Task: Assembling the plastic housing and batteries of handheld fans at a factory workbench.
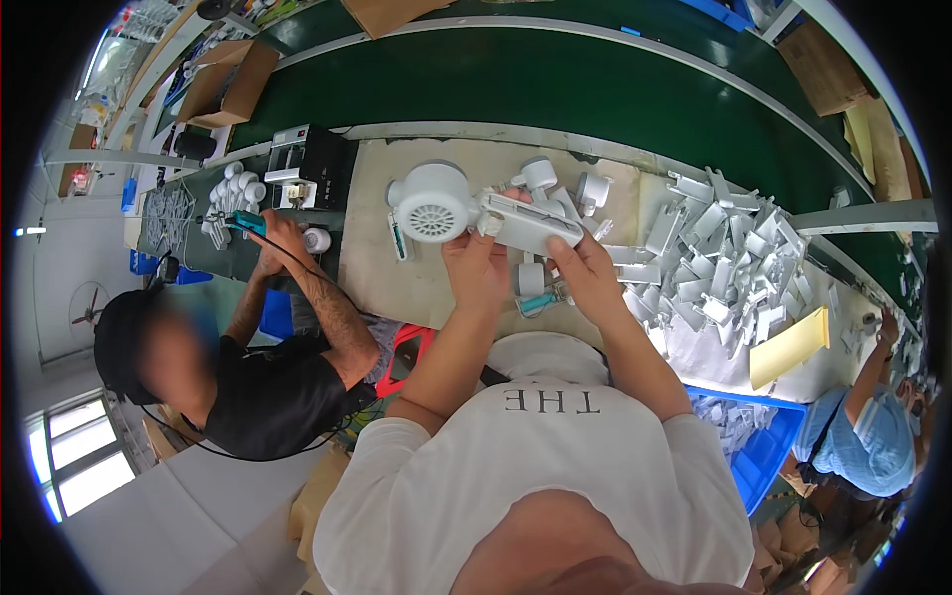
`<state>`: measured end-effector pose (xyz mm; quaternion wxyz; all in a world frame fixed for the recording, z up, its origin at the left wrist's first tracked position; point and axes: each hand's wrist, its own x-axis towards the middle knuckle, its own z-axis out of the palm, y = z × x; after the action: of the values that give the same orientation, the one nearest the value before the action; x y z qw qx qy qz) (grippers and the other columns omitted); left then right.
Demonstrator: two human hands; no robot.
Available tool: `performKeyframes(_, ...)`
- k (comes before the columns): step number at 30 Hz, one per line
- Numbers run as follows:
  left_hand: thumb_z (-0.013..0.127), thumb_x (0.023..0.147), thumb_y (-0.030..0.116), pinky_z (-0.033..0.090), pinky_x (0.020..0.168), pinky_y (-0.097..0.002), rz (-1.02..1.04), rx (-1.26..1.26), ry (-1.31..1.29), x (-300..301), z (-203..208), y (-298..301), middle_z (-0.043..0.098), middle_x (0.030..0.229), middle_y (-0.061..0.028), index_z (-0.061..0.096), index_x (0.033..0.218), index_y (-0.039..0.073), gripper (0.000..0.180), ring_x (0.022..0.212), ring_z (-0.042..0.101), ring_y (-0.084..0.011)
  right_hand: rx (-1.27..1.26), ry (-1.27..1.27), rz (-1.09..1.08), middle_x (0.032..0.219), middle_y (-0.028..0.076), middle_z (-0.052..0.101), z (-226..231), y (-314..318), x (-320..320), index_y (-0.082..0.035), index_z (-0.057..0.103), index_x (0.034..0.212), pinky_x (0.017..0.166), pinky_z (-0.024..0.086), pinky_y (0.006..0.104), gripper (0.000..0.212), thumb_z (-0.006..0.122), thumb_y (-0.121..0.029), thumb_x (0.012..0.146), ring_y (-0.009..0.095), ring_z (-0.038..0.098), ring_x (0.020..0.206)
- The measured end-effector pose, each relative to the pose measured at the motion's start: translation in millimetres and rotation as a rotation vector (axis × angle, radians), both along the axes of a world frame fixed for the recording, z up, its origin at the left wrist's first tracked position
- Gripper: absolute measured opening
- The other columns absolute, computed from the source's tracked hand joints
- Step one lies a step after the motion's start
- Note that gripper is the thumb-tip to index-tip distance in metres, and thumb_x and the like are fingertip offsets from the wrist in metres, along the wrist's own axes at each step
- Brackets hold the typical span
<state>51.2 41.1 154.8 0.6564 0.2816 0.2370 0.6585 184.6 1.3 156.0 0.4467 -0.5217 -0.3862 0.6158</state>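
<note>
Over the pale worktop I hold a white plastic appliance with a round, vented head and a long, straight handle; its exact kind is unclear. My left hand is closed around the part where head and handle meet. At the handle's far end, my right hand grips it with the thumb on top. Behind the handle lie more white rounded parts, one of them a short cylinder. Below it rests another white round part beside a teal-handled tool. A slim white-and-teal piece lies left of the head.
A large heap of white plastic shells covers the right side, with a yellow sheet before it and a blue crate below. At left, a co-worker holds a teal power screwdriver near a black machine. Another person is far right.
</note>
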Motion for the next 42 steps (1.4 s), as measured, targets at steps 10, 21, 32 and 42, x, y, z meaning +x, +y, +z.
performKeyframes(10, 0.057, 0.077, 0.013, 0.044, 0.084, -0.0423, 0.0, 0.056, 0.156, -6.9, 26.0, 7.0, 0.053, 0.102, -0.0137, 0.045, 0.109, -0.003, 0.038, 0.093, 0.053, -0.0282, 0.876, -0.331, -0.13, 0.051, 0.006, 0.043, -3.4, 33.9, -3.2, -0.001, 0.05, 0.06, 0.044, 0.034, 0.0315, 0.036, 0.067, -0.031, 0.07, 0.023, 0.042, 0.045)
performKeyframes(21, 0.059, 0.07, 0.023, 0.046, 0.061, -0.0448, -0.023, -0.093, 2.036, -158.0, -164.4, 73.5, 0.059, 0.069, -0.0208, 0.055, 0.079, -0.001, 0.026, 0.066, 0.059, -0.0357, 0.393, -1.13, 0.101, 0.094, 0.011, 0.056, -126.8, 61.5, 1.7, -0.008, 0.056, 0.098, 0.073, 0.043, 0.0391, 0.037, 0.066, -0.029, 0.069, 0.028, 0.053, 0.087)
performKeyframes(32, 0.061, 0.071, 0.014, 0.042, 0.085, -0.0345, 0.254, 0.215, 1.768, -116.2, -126.7, 59.1, 0.056, 0.106, -0.0171, 0.047, 0.112, -0.003, 0.047, 0.096, 0.055, -0.0281, 0.238, -0.832, 0.114, 0.109, 0.016, 0.048, -102.2, 70.7, 10.5, -0.007, 0.05, 0.11, 0.091, 0.036, 0.0385, 0.048, 0.065, -0.024, 0.068, 0.031, 0.047, 0.103)
performKeyframes(42, 0.05, 0.084, 0.012, 0.036, 0.093, -0.0311, -0.561, -0.06, 0.15, -48.9, -74.6, 43.7, 0.053, 0.114, -0.0124, 0.045, 0.118, 0.003, 0.036, 0.107, 0.049, -0.0186, 0.235, 0.011, 0.231, 0.114, 0.009, 0.046, 19.9, 17.0, 56.7, -0.005, 0.041, 0.122, 0.089, 0.038, 0.0292, 0.06, 0.064, -0.001, 0.066, 0.02, 0.045, 0.107)
